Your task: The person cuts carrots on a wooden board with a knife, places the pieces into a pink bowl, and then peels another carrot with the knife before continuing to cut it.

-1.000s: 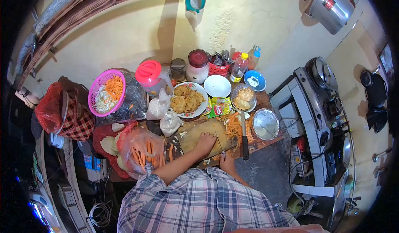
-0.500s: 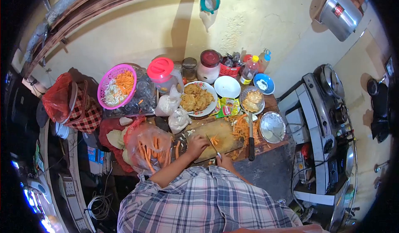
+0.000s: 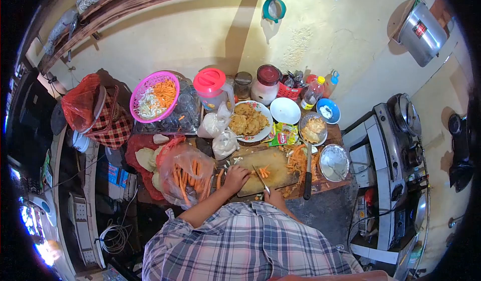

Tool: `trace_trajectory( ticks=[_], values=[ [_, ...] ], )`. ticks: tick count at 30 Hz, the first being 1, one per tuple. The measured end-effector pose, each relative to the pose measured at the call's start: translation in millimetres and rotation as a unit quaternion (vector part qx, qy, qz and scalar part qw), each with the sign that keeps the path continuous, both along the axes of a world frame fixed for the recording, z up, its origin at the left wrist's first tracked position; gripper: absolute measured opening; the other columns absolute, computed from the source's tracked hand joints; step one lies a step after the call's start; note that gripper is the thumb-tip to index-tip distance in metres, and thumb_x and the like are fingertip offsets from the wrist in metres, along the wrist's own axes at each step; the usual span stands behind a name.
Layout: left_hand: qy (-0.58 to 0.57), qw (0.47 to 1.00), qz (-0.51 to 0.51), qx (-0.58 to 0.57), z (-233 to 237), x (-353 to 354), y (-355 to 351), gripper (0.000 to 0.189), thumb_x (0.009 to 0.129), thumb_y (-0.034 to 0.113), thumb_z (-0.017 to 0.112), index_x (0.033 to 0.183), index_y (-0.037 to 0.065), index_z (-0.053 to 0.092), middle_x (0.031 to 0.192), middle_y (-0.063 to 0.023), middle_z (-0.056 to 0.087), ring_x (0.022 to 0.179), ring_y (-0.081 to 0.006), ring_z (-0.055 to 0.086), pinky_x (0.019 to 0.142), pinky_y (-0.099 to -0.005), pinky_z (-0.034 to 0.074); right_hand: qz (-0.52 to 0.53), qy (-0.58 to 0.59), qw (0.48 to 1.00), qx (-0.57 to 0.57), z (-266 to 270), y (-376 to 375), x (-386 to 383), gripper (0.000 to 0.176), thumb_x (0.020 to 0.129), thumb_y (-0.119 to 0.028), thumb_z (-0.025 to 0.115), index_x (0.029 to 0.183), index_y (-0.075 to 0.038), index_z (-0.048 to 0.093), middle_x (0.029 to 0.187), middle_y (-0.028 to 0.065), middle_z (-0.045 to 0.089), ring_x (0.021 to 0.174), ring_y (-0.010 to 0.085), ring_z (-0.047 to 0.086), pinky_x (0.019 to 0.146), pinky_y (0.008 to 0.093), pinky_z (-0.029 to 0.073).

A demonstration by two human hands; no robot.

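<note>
My right hand (image 3: 273,197) grips a knife (image 3: 260,178), its blade angled up and left over the wooden cutting board (image 3: 273,163). Just right of the blade lies a small pile of cut carrot pieces (image 3: 265,171). On the board's left part rests my left hand (image 3: 236,178), fingers bent and together, close to the blade; what lies under them is hidden. A whole carrot (image 3: 220,178) is left of that hand, beside a clear plastic bag of carrots (image 3: 186,175). Carrot peelings (image 3: 296,163) are heaped at the board's right end.
A larger knife (image 3: 308,178) lies across the peelings, near a bowl of white paste (image 3: 334,163). Behind stand a plate of fritters (image 3: 248,120), a pink basket of shredded vegetables (image 3: 155,96) and a pitcher (image 3: 213,88). A stove (image 3: 388,145) is at the right.
The view has shifted, so the table appears farther right and slightly lower. Relative to the board, my left hand has moved a little left. My right hand still holds the knife.
</note>
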State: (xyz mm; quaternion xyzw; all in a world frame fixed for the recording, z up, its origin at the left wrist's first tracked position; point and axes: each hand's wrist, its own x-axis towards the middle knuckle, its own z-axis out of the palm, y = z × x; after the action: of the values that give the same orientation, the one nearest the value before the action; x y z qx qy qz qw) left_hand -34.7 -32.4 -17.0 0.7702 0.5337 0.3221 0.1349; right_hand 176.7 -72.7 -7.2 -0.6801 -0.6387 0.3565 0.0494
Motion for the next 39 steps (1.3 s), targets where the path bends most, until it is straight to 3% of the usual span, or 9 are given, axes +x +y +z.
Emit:
trace_trajectory(
  ticks=[5, 9, 14, 18, 20, 23, 26, 39],
  values=[
    [0.020, 1.000, 0.011, -0.012, -2, 5, 16, 0.013, 0.076, 0.018, 0.065, 0.087, 0.011, 0.067, 0.088, -0.0025, 0.062, 0.091, -0.0228, 0.054, 0.080, -0.0395, 0.040, 0.005, 0.022, 0.999, 0.048, -14, -5, 6, 0.036, 0.088, -0.033, 0.050, 0.098, 0.000, 0.058, 0.075, 0.0286, 0.060, 0.074, 0.0437, 0.061, 0.064, 0.0498, 0.047],
    [0.026, 0.997, -0.050, -0.047, -8, 6, 18, 0.010, 0.076, 0.017, 0.063, 0.082, 0.013, 0.069, 0.089, -0.0003, 0.062, 0.092, -0.0217, 0.054, 0.080, -0.0398, 0.039, -0.052, 0.047, 0.997, 0.027, 1, -10, 4, 0.033, 0.089, -0.030, 0.049, 0.100, 0.000, 0.058, 0.074, 0.0282, 0.060, 0.072, 0.0434, 0.061, 0.062, 0.0484, 0.047],
    [0.063, 0.989, -0.132, -0.031, -3, 7, 34, 0.010, 0.076, 0.018, 0.062, 0.082, 0.014, 0.068, 0.085, 0.0005, 0.063, 0.091, -0.0207, 0.054, 0.082, -0.0393, 0.038, -0.036, 0.061, 0.997, 0.045, -7, -11, 9, 0.033, 0.089, -0.030, 0.049, 0.098, 0.000, 0.058, 0.073, 0.0276, 0.060, 0.071, 0.0451, 0.060, 0.063, 0.0500, 0.046],
    [0.019, 0.994, -0.106, -0.019, -3, 1, 30, 0.010, 0.076, 0.019, 0.063, 0.083, 0.013, 0.068, 0.084, 0.0001, 0.063, 0.091, -0.0203, 0.054, 0.083, -0.0392, 0.038, -0.014, 0.044, 0.998, 0.048, -17, -16, 11, 0.036, 0.089, -0.033, 0.049, 0.098, 0.001, 0.057, 0.074, 0.0279, 0.060, 0.073, 0.0465, 0.059, 0.066, 0.0528, 0.046],
    [-0.021, 0.998, -0.045, -0.034, -3, -2, 18, 0.011, 0.075, 0.019, 0.064, 0.083, 0.013, 0.068, 0.087, -0.0002, 0.064, 0.092, -0.0207, 0.055, 0.083, -0.0394, 0.038, -0.011, 0.044, 0.998, 0.051, -16, -15, 12, 0.037, 0.089, -0.034, 0.050, 0.098, 0.001, 0.057, 0.075, 0.0282, 0.060, 0.074, 0.0467, 0.059, 0.066, 0.0533, 0.045],
    [0.013, 0.999, -0.031, 0.002, -2, 0, 2, 0.013, 0.075, 0.018, 0.065, 0.086, 0.012, 0.069, 0.088, -0.0001, 0.064, 0.092, -0.0218, 0.054, 0.082, -0.0394, 0.040, -0.011, 0.045, 0.997, 0.056, -5, -13, 12, 0.037, 0.089, -0.034, 0.049, 0.095, 0.002, 0.057, 0.074, 0.0282, 0.060, 0.074, 0.0467, 0.059, 0.065, 0.0527, 0.046],
    [0.022, 0.998, -0.040, 0.034, -5, 7, -3, 0.016, 0.074, 0.017, 0.065, 0.089, 0.013, 0.069, 0.091, 0.0006, 0.065, 0.092, -0.0221, 0.054, 0.082, -0.0389, 0.040, -0.005, 0.063, 0.996, 0.058, 2, -6, 10, 0.035, 0.089, -0.031, 0.049, 0.091, 0.004, 0.057, 0.070, 0.0283, 0.059, 0.068, 0.0468, 0.059, 0.061, 0.0546, 0.045],
    [0.068, 0.990, -0.082, 0.091, -9, 5, -1, 0.023, 0.072, 0.014, 0.064, 0.094, 0.012, 0.068, 0.096, 0.0011, 0.066, 0.089, -0.0190, 0.055, 0.083, -0.0382, 0.040, 0.041, -0.048, 0.997, 0.036, -1, 0, -7, 0.037, 0.090, -0.033, 0.046, 0.093, 0.002, 0.056, 0.074, 0.0288, 0.061, 0.073, 0.0467, 0.060, 0.066, 0.0543, 0.048]
  ],
)
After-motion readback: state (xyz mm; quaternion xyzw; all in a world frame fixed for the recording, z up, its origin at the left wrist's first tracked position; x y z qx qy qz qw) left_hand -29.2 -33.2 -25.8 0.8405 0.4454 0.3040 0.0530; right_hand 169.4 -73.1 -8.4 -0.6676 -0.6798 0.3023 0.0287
